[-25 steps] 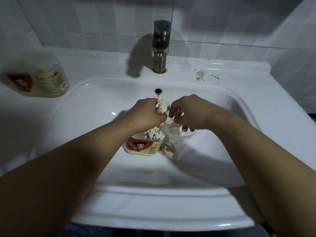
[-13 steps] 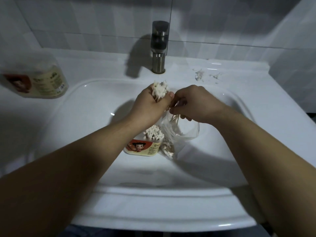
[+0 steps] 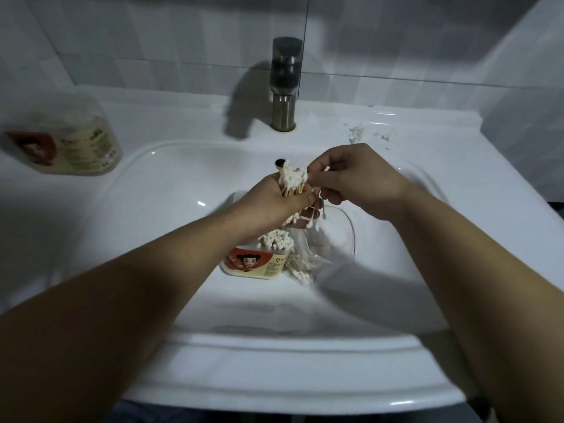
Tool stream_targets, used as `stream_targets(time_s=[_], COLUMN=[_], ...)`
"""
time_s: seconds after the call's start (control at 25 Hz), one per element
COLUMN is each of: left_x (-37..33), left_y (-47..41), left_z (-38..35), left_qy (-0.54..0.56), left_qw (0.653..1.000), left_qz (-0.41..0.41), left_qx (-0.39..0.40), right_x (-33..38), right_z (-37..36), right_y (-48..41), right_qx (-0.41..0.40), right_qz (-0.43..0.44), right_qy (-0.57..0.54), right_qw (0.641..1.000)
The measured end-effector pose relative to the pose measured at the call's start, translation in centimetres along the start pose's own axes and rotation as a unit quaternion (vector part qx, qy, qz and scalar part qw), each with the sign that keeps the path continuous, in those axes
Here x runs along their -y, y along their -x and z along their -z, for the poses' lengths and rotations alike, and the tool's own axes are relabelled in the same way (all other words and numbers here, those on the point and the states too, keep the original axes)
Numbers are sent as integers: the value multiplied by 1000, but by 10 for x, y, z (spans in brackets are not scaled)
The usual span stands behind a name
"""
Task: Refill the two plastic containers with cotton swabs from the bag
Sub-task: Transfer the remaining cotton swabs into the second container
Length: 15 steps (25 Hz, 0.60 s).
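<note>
Nearest to the camera is the front rim of the white sink (image 3: 274, 389), and both bare forearms reach over it into the basin. In the basin stands the open container (image 3: 258, 259) with a cartoon label, packed with upright cotton swabs; it has not moved since half a second ago. Just to its right, touching it, lies the clear plastic bag (image 3: 320, 248) with loose swabs inside, a little blurred.

Above them the left hand (image 3: 271, 206) is closed around a bundle of swabs (image 3: 293, 181), white tips pointing up and away. Compared with the earlier frame, this bundle sits lower and more to the right, and some swabs now hang out under the hand. The right hand (image 3: 351, 178) has come closer and touches the bundle; its thumb and forefinger pinch a single swab (image 3: 326, 168), the other fingers curled in.

Farther back, the dark drain hole (image 3: 279, 162) shows behind the bundle. On the ledge stand the metal faucet (image 3: 285, 83), some white crumbs (image 3: 357, 134) at the right, and the second container (image 3: 65, 137) far left, lying tilted and blurred, as before.
</note>
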State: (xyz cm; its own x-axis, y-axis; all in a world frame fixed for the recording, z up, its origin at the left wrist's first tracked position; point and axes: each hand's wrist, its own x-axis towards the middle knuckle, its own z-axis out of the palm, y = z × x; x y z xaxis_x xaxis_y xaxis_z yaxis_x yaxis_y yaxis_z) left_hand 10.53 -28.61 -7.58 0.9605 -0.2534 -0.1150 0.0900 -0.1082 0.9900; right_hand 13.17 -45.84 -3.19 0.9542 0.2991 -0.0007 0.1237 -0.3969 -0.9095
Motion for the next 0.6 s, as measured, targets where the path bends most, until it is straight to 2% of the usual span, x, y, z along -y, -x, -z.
stream_targets(time_s=[0.16,0.24,0.28,0.36,0.44,0.6], left_x=[-2,-2,-2,0,2,3], left_y=[-1,-1,-2,-2,-3,-2], left_z=[0,2,2,1,-1,1], left_qy=[43,59,59,34,22,12], left_qw=[999,998,998,999,999,999], left_qz=[11,26,35,34,24,40], left_qx=[-3,2,1,0,-3,-21], right_x=[-1,-4,-6,-9,-9,-1], right_z=[-9,-12,-12,-14,-15,-15], right_y=[-1,-2,-3,-5,-4,1], right_qx=[-7,-14,-24,-42,-41,11], right_qz=[-46,-65,-60,-28,-6,-12], right_qy=[-139,-168,-133,14,124,187], right_qw=[989,983,989,999,991,982])
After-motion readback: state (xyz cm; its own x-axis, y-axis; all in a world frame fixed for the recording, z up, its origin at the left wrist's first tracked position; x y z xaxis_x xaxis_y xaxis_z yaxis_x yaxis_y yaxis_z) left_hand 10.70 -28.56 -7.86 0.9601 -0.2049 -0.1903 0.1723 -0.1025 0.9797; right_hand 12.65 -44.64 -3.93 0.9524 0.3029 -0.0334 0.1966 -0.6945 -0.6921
